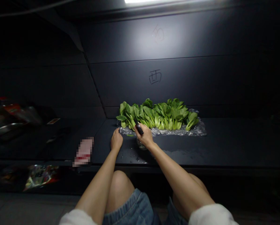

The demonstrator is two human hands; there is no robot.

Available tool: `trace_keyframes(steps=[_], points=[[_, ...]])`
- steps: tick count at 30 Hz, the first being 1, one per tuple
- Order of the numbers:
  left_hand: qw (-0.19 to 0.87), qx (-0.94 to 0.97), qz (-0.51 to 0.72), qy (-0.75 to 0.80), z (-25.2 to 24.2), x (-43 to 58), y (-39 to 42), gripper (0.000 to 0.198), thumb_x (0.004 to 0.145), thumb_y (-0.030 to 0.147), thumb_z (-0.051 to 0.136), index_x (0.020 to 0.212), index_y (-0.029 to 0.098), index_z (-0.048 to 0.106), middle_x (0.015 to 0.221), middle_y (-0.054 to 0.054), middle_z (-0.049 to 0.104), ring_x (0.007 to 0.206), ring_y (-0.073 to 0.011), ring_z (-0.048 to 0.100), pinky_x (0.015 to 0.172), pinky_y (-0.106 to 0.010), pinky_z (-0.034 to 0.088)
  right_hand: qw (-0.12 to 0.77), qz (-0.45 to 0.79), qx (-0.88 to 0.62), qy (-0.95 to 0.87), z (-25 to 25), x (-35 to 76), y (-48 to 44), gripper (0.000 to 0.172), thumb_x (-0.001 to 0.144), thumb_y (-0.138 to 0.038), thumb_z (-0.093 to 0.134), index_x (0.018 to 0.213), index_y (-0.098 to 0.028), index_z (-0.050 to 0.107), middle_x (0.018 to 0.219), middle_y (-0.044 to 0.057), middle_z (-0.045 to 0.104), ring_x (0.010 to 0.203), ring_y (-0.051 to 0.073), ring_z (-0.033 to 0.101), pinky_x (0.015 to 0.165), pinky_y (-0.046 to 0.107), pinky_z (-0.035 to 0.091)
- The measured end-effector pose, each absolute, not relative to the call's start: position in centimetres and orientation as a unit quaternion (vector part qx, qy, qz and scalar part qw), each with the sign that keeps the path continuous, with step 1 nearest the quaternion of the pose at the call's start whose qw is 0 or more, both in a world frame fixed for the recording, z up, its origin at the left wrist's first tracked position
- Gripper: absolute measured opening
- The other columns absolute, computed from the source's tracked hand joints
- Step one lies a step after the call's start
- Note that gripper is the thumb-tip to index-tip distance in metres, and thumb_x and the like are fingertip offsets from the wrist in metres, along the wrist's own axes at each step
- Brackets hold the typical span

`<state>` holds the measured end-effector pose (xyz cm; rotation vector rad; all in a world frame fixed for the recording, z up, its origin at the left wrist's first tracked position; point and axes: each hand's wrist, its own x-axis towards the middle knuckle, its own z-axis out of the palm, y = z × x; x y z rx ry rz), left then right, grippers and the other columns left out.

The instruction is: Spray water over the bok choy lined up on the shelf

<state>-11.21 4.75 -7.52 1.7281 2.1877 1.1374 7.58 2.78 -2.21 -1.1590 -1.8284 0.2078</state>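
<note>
Dark panelled wall (177, 84) behind a black tabletop (235, 140), with a strip light (149, 1) glaring overhead. Right hand (144, 136): fingers curled shut around a black handle (139, 128), probably a small knife, though no blade can be made out against the leaves. Left hand (116, 140): fingers lying together, tips on the tabletop just beside the plastic wrap (184, 131), nothing visibly held. Both hands sit at the left end of a row of bok choy (162, 117), laid side by side on the wrap, leaves to the far side, pale stems toward the near side. Judged by eye: light, crisp at the stems, soft and easily torn at the leaves; best taken by the thick pale base. Water drops (132, 156) mark the tabletop near the hands. A clear glass jar (141, 145) stands mostly hidden beneath the right hand and wrist. White sleeves (212, 215) show at the near edge. Far left, a metal tray (6, 128) sits in gloom; below it lies a snack bag (41, 176), and a pixelated patch (83, 151) is unreadable.
</note>
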Motion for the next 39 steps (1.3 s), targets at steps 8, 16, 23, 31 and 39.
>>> trace_keyframes(steps=[8,16,23,31,39], points=[[0.055,0.582,0.367,0.724,-7.7,-11.2,5.0,0.049,0.089,0.008,0.033,0.133,0.008,0.054,0.140,-0.019,0.056,0.131,-0.0269,0.053,0.110,-0.039,0.042,0.499,0.100,-0.461,-0.727,-2.2,9.5,2.9,0.029,0.095,-0.043,0.047,0.097,-0.020,0.064,0.089,0.008,0.069,0.084,0.022,0.064,0.076,0.030,0.047],[0.032,0.611,0.369,0.700,-8.3,-11.2,5.4,0.049,0.088,0.006,0.033,0.131,0.008,0.055,0.139,-0.018,0.057,0.131,-0.0257,0.053,0.112,-0.038,0.040,0.499,0.088,-0.477,-0.718,-2.2,10.6,3.0,0.028,0.095,-0.042,0.047,0.090,-0.021,0.064,0.082,0.006,0.068,0.078,0.022,0.063,0.071,0.029,0.045],[0.017,0.613,0.413,0.674,-9.2,-11.2,6.4,0.048,0.086,0.007,0.036,0.129,0.012,0.056,0.142,-0.016,0.055,0.136,-0.0239,0.048,0.115,-0.039,0.038,0.526,0.107,-0.459,-0.708,-2.5,11.0,3.1,0.030,0.095,-0.044,0.046,0.093,-0.020,0.064,0.086,0.008,0.070,0.080,0.022,0.064,0.072,0.029,0.047],[0.001,0.665,0.435,0.608,-8.8,-5.6,7.7,0.046,0.088,0.014,0.039,0.132,0.010,0.053,0.151,-0.019,0.043,0.144,-0.0270,0.036,0.119,-0.046,0.032,0.528,0.096,-0.477,-0.696,-2.3,12.2,3.0,0.030,0.095,-0.044,0.046,0.090,-0.020,0.064,0.082,0.007,0.069,0.077,0.021,0.063,0.071,0.029,0.047],[-0.011,0.703,0.390,0.594,-8.8,-3.1,7.3,0.051,0.090,0.018,0.041,0.140,0.011,0.045,0.157,-0.020,0.032,0.147,-0.0309,0.031,0.118,-0.053,0.030,0.542,0.109,-0.489,-0.675,-2.3,13.7,3.0,0.030,0.095,-0.043,0.046,0.092,-0.020,0.065,0.083,0.007,0.069,0.077,0.022,0.064,0.069,0.030,0.048]])
